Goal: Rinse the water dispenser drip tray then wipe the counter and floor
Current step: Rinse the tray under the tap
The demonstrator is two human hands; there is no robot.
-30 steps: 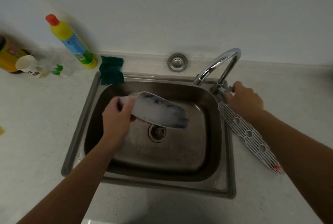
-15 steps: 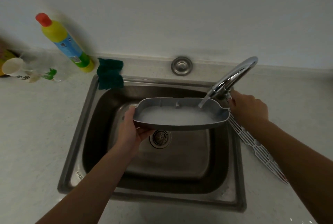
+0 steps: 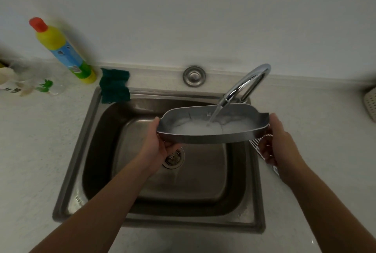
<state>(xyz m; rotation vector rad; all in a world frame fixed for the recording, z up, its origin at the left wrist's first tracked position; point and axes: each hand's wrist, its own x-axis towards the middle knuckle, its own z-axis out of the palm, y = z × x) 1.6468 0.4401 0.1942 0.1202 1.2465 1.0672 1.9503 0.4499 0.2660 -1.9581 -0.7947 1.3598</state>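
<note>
A long grey drip tray (image 3: 203, 137) is held level over the steel sink (image 3: 97, 151), under the chrome faucet (image 3: 247, 83). Water runs from the spout into the tray, which holds foamy water. My left hand (image 3: 156, 149) grips the tray's left end from below. My right hand (image 3: 278, 144) holds its right end. The tray's white grille (image 3: 257, 146) lies on the counter at the sink's right rim, mostly hidden behind my right hand.
A dark green cloth (image 3: 115, 85) hangs over the sink's back left corner. A yellow cleaner bottle (image 3: 65, 53) with a red cap and a clear bottle (image 3: 30, 85) stand at the left. A white basket (image 3: 371, 106) shows at the right edge.
The tray went from tilted in my left hand to level under running water. My right hand left the faucet handle and took the tray's right end.
</note>
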